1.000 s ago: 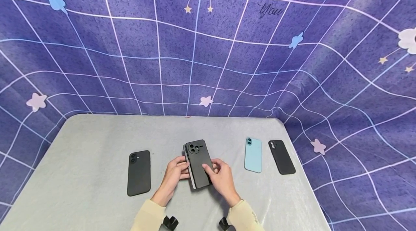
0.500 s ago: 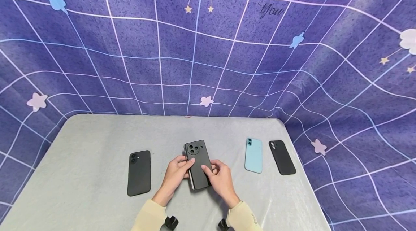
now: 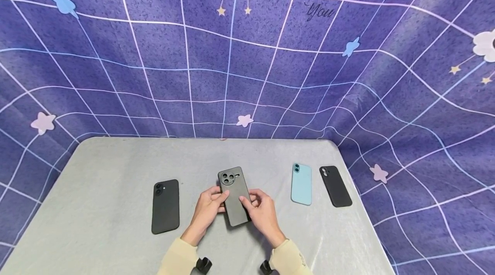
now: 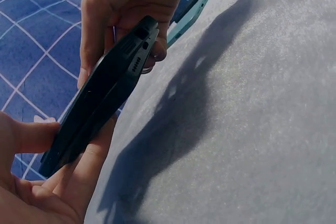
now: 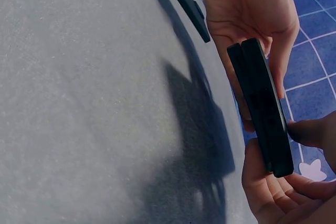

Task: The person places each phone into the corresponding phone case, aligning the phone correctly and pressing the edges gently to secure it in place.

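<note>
Held phone case (image 3: pixel 235 206): matt, smooth. Table cover (image 3: pixel 108 189): fuzzy cloth. Backdrop (image 3: pixel 209 79): wrinkled cloth.

The person wears a pale cream left sleeve (image 3: pixel 176 258) and a matching right sleeve (image 3: pixel 288 258) (it has a tiny mark (image 3: pixel 303 259), too small to read). The left hand (image 3: pixel 206 209) and right hand (image 3: pixel 264 212) are bare. A stubby black bit (image 3: pixel 204 265) pokes out on the left side, and another black bit (image 3: pixel 266 267) on the right
</note>
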### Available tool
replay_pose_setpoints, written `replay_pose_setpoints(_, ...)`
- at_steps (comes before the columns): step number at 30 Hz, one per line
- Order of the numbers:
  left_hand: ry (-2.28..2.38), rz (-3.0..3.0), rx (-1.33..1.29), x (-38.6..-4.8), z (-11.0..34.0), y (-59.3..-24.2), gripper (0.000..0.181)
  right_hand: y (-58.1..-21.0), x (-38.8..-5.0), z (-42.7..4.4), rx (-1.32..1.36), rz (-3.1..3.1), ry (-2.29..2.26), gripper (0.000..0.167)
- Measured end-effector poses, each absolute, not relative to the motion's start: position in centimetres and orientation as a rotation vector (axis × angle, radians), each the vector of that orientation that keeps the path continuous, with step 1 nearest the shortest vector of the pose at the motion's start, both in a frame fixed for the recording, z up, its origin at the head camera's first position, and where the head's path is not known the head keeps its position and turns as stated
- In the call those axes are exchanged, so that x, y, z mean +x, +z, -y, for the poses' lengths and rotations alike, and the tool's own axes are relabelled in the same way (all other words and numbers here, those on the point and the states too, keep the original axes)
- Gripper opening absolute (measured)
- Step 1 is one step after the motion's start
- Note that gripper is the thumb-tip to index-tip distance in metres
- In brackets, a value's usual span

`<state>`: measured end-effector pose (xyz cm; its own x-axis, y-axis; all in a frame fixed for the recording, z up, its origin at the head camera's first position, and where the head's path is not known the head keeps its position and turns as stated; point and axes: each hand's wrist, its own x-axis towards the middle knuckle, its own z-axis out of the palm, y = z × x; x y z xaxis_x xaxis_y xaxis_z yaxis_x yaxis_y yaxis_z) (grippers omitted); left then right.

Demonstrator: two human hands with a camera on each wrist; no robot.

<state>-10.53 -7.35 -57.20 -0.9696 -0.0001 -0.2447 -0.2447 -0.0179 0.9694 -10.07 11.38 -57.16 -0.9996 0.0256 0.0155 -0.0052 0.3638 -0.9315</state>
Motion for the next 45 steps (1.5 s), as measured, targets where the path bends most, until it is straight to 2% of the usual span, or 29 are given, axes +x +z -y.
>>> replay_pose_setpoints(6,2.1,-2.083,-0.266,-10.4,7.4,-57.2,0.045,-57.2,-10.1,-11.4,-0.018,2.56,1.768,0.025)
replay_pose_setpoints(20,2.129,-2.051,-0.264,-10.5,7.3,-57.1,0.036,-57.2,-10.2,-11.5,-0.072,2.432,2.006,0.027)
replay_pose_setpoints(33,2.168,-2.029,-0.276,-10.6,7.4,-56.5,0.048,-56.9,-10.1,-11.4,-0.207,2.34,2.235,0.028)
replay_pose_setpoints(40,2.179,-2.04,-0.307,-10.5,7.1,-56.3,0.04,-57.2,-9.9,-11.8,-0.184,2.37,2.304,0.031)
replay_pose_setpoints(45,2.164,-2.051,-0.291,-10.3,7.1,-56.4,0.045,-57.4,-9.9,-12.1,-0.172,2.308,2.399,0.029)
